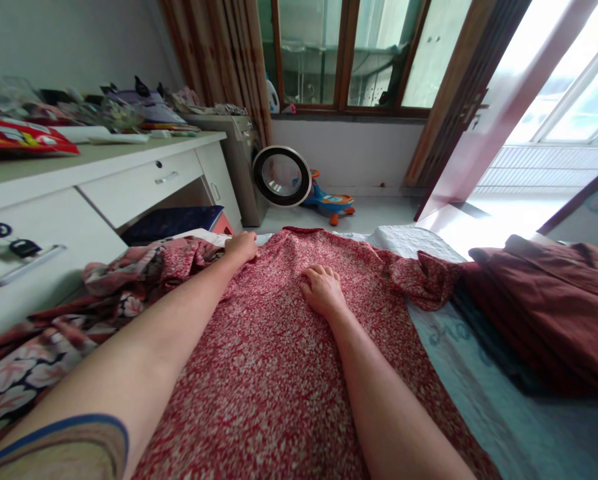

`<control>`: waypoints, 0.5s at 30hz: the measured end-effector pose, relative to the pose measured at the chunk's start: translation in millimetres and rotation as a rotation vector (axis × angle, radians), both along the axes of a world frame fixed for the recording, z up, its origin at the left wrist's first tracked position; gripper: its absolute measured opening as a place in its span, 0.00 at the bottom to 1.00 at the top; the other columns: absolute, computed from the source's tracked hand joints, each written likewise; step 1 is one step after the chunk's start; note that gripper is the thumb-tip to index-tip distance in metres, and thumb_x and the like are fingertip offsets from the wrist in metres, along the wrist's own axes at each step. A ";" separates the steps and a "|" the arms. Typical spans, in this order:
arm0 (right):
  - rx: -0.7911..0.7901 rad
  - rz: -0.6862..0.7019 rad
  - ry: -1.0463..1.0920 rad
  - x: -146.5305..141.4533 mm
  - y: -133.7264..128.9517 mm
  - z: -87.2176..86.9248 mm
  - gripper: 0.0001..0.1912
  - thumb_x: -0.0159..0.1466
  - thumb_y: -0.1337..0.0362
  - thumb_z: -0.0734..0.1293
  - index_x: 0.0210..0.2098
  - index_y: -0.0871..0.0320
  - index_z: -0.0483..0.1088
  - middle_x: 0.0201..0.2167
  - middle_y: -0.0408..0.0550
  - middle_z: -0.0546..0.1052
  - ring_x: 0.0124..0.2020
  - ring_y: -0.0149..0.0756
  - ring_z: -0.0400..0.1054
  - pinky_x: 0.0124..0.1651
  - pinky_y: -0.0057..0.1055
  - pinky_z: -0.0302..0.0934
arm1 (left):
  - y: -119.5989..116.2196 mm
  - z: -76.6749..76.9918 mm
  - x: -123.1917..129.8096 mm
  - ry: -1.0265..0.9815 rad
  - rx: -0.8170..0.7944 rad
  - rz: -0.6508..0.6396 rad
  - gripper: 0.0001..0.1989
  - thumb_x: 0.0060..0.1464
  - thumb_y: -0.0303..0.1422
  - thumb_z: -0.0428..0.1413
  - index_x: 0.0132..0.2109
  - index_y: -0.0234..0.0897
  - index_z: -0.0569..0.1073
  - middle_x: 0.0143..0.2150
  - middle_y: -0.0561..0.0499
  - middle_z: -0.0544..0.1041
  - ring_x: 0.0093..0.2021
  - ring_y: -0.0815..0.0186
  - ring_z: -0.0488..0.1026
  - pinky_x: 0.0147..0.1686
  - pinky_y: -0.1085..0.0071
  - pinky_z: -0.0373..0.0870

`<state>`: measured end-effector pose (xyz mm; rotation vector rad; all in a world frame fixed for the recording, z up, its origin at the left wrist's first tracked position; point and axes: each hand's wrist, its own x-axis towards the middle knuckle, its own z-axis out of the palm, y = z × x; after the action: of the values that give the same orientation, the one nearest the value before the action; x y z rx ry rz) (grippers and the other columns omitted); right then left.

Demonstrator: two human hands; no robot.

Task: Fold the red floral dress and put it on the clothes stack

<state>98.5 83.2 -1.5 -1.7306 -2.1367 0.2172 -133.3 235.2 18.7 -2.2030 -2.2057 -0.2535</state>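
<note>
A red garment with a small pale print [269,360] lies spread over the bed, its collar at the far end and one sleeve bunched out to the right. My right hand [323,289] rests on its upper middle, fingers a little apart and pressing on the cloth. At the garment's far left shoulder, my left hand [242,247] has its fingers closed on the fabric edge. Left of my left arm lies a crumpled dark floral cloth [43,353] with pink and white flowers.
Folded dark red clothes [553,307] are stacked on the pale blue bed sheet [483,373] at right. A white desk [129,190] with drawers stands at left, beside a washing machine with its round door [282,176] open. A blue and orange ride-on toy [331,200] sits on the floor.
</note>
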 end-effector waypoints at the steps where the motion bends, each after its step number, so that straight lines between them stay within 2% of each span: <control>1: 0.000 -0.001 0.003 -0.1 0.0 0.0 0.16 0.68 0.56 0.61 0.52 0.48 0.72 0.56 0.47 0.71 0.56 0.44 0.60 0.58 0.41 0.52 | 2.2 1.7 -6.7 0.002 -0.036 0.019 0.10 0.52 0.34 0.57 0.42 0.41 0.78 0.47 0.43 0.79 0.47 0.52 0.75 0.44 0.63 0.69; 3: -0.005 -0.004 0.006 -0.2 -0.2 0.3 0.16 0.68 0.56 0.61 0.52 0.48 0.72 0.56 0.47 0.71 0.56 0.44 0.60 0.58 0.41 0.52 | 3.8 4.5 -14.1 0.001 -0.075 0.002 0.05 0.50 0.34 0.59 0.35 0.41 0.78 0.41 0.44 0.80 0.43 0.53 0.76 0.40 0.64 0.69; 5: -0.010 -0.004 0.007 -0.1 -0.6 0.8 0.16 0.68 0.56 0.61 0.52 0.48 0.72 0.56 0.47 0.71 0.57 0.44 0.60 0.58 0.41 0.51 | 2.2 7.1 -14.6 -0.006 -0.067 -0.029 0.04 0.49 0.35 0.60 0.33 0.41 0.77 0.40 0.46 0.80 0.43 0.55 0.76 0.39 0.67 0.69; 7: -0.009 -0.002 0.010 0.0 -1.1 1.4 0.15 0.68 0.56 0.61 0.52 0.48 0.72 0.56 0.46 0.71 0.57 0.44 0.60 0.58 0.41 0.52 | -1.0 10.1 -11.9 -0.018 -0.034 -0.060 0.04 0.51 0.34 0.58 0.36 0.41 0.76 0.40 0.47 0.80 0.43 0.58 0.76 0.40 0.69 0.68; 11: 0.000 0.000 0.014 0.0 -1.4 2.0 0.15 0.68 0.56 0.61 0.51 0.49 0.72 0.56 0.46 0.72 0.56 0.44 0.60 0.58 0.41 0.52 | -6.2 14.0 -10.3 -0.031 0.077 -0.062 0.12 0.58 0.32 0.51 0.48 0.41 0.73 0.45 0.47 0.79 0.45 0.59 0.75 0.41 0.69 0.68; 15: -0.005 0.003 0.014 0.0 -0.8 1.7 0.16 0.68 0.56 0.61 0.52 0.49 0.72 0.56 0.47 0.71 0.57 0.44 0.60 0.58 0.40 0.51 | -6.6 7.0 -16.6 0.110 0.108 -0.012 0.15 0.62 0.32 0.47 0.53 0.42 0.71 0.52 0.44 0.76 0.46 0.56 0.75 0.41 0.65 0.68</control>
<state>98.4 82.4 0.2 -1.7240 -2.1301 0.2353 -149.9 228.6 25.7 -2.1213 -2.0723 -0.2396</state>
